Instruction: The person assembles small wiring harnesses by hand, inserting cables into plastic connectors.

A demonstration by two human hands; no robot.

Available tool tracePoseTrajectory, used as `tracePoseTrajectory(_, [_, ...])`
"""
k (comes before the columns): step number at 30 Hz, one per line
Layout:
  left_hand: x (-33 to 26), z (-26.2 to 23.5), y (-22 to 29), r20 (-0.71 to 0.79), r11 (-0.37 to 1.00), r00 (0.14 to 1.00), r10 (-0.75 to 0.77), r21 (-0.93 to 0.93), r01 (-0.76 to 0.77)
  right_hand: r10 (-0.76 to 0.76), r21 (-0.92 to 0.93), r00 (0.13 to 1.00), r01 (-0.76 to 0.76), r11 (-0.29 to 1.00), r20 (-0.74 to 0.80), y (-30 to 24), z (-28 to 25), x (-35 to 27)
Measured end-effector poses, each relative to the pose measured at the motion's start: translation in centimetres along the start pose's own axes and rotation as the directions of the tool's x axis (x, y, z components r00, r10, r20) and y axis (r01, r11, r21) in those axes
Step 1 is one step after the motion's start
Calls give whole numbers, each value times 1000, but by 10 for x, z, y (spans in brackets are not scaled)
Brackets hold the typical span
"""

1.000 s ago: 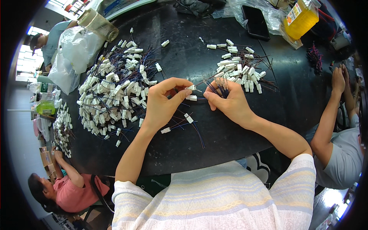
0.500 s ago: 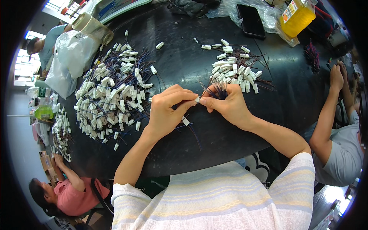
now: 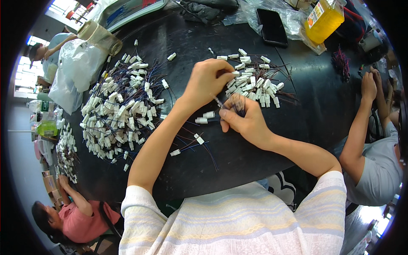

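Observation:
My left hand [image 3: 209, 80] reaches to the near-left edge of the smaller pile of white wire connectors [image 3: 255, 85], its thumb and fingertips pinched on a white connector there. Close beside it, my right hand [image 3: 246, 117] is closed around a bundle of thin dark wires [image 3: 239, 104], with ends poking out past the thumb. Two white connectors [image 3: 205, 118] show just left of the right fingers; whether they hang from the held wires I cannot tell. Nearer me, two wired connectors [image 3: 199, 139] lie loose on the black table [image 3: 238, 165].
A large heap of white connectors with dark wires [image 3: 123, 106] spreads at the left. At the back are a black phone [image 3: 272, 27], a bottle of yellow liquid [image 3: 324, 21] and plastic bags. Red-purple wires [image 3: 341, 63] lie far right. Other people work around the table.
My left hand has left the right hand's fingertips and moved up and right to the smaller pile. White connectors now show beside the right hand, and another lies loose nearer me.

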State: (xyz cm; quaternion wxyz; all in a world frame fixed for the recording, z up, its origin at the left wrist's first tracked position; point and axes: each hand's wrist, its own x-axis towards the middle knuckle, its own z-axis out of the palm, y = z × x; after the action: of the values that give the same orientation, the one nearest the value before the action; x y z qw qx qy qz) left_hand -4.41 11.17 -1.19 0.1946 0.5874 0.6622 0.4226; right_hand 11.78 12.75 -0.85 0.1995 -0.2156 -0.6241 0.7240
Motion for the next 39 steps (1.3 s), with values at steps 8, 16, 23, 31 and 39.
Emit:
tracePoseTrajectory(8, [-65,-43,11,8,824,910,-415,-421,380,134,114,991,-131,985,-15,1,-5,9])
tracePoseTrajectory(16, [-86,-42,18,-42,861,926,-375,-385,331,117,-88,993,-116,989,11,-6,-1,8])
tracePoseTrajectory(23, [-92,-35,23,-95,912,953,-287,-331,242,144,-88,989,-147,985,-35,-6,-1,8])
tracePoseTrajectory(31, [-92,-35,20,-149,993,985,-87,-96,73,85,-120,996,-87,989,-19,-4,-2,8])
tracePoseTrajectory(39, [-92,-32,17,-176,952,944,279,177,-248,87,-158,996,-82,984,27,-1,-1,10])
